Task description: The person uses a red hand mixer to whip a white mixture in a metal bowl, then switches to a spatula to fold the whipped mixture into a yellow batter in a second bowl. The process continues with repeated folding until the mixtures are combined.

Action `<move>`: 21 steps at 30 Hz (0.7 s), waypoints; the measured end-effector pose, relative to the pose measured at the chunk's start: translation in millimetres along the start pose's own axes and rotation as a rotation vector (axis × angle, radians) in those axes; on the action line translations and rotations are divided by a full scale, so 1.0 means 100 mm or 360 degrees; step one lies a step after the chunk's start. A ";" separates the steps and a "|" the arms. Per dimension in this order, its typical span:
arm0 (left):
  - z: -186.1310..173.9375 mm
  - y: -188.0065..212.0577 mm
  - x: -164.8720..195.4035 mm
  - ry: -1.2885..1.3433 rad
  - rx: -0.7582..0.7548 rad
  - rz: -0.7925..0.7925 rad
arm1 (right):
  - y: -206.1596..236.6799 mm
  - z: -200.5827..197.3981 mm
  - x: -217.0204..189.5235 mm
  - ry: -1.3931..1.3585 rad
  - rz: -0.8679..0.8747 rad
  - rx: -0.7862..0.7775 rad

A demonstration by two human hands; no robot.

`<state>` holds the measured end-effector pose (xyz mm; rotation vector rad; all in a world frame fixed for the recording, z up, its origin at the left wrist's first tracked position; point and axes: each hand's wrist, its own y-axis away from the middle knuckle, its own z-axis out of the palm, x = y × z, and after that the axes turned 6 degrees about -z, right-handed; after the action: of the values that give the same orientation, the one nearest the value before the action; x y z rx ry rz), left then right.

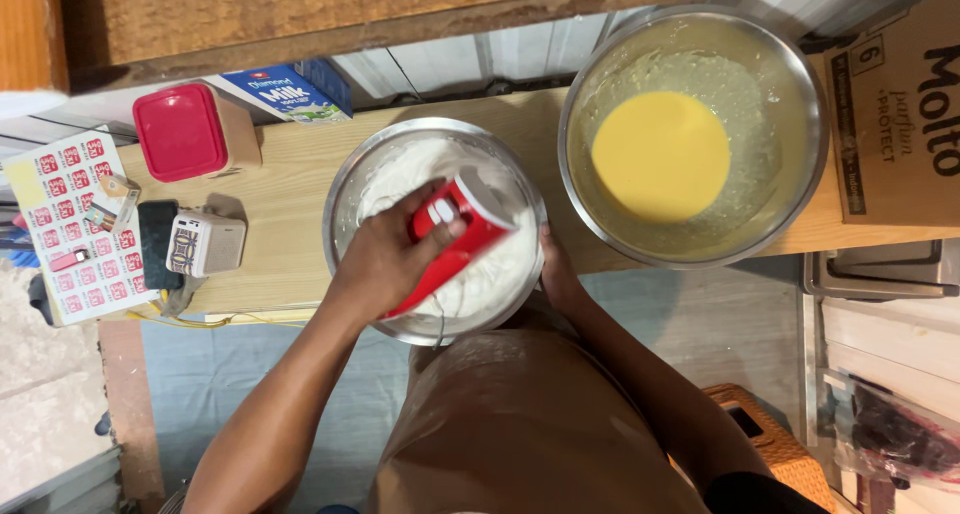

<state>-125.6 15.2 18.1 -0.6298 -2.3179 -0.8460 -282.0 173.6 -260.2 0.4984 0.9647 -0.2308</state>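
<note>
Red mixer in the white stuff, both hands busy

From my feed the red-and-white hand mixer [450,236] sits tilted over a steel bowl [345,189] of white cream at the counter's [290,164] front edge, and the left hand [385,259] is wrapped closed around its handle from the left side. The right hand [555,274] is pressed against the bowl's right rim, fingers mostly hidden, so I can't tell if it's gripping. Just right sits a bigger steel bowl [800,84] with yellow batter. To the left there's a red-lidded container [182,131], a blue milk carton [290,92] and a small beige box [205,244].
</note>
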 end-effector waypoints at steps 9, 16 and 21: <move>-0.38 0.34 -0.52 -0.0233 -0.0108 -0.0232 | -0.09 0.01 -0.02 -0.0261 -0.0022 0.0023; -0.47 0.01 -0.49 0.0226 0.0217 -0.0344 | -0.08 0.03 -0.08 -0.0084 -0.0041 0.0033; -0.24 -0.07 -0.30 0.0275 0.0174 -0.0229 | -0.12 0.12 -0.31 -0.0291 -0.0128 0.0001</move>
<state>-100.0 -12.4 10.6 -0.3326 -2.2537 -0.7986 -295.1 156.4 -232.7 0.4314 0.8070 -0.3434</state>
